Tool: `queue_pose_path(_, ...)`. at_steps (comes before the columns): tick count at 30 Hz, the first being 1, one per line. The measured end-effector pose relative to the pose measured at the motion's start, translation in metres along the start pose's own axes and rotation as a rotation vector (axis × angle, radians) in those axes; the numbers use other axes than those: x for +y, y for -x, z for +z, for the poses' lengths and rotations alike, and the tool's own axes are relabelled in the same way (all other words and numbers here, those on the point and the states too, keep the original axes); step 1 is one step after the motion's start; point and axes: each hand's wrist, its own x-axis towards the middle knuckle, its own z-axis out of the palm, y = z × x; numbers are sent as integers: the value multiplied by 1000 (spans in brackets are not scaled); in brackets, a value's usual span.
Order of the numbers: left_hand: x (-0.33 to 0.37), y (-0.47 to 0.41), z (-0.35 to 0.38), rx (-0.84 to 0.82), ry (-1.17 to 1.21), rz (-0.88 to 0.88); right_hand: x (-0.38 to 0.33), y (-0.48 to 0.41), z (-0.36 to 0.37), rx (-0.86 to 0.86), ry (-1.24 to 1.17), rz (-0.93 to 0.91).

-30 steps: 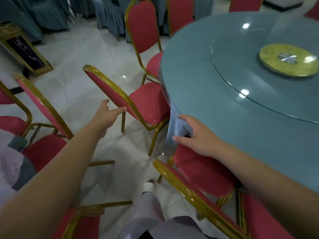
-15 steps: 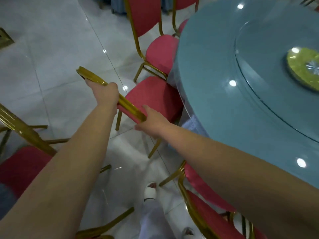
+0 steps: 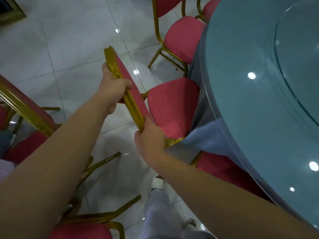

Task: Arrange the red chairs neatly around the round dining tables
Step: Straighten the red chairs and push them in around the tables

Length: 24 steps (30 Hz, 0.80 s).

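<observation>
Both hands grip one red chair by its gold backrest at the round table.

The left hand [image 3: 113,87] is wrapped around the top rail and the right hand [image 3: 149,139] clasps its lower end; the red chair [image 3: 172,106] has its seat touching the draped edge of the table [image 3: 250,100]. Pushing evenly with both hands, square to the rim, should keep it aligned with the neighbouring chair [image 3: 183,38].
</observation>
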Motion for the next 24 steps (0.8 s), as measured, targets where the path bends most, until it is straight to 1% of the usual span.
queue_pose_path(2,3,-3,-6,-109,-48,24,-4,8,9,-23,15,-50)
queue_pose_path(4,8,-8,0,-165,-77,37,-4,7,9,-48,20,-69)
queue_pose_path(8,23,-23,17,-137,-42,50,-3,-15,-6,-80,-33,-60)
queue_pose_path(15,45,-38,38,-130,-54,50,-3,-42,-25,-91,-58,-40)
queue_pose_path(19,38,-31,40,-123,-53,45,7,-34,-25,-91,-58,-59)
queue_pose_path(22,20,-21,38,-90,-44,36,22,-19,-16,-85,-46,-109)
queue_pose_path(24,14,-16,36,-85,-35,40,34,-10,-15,-150,-101,-106)
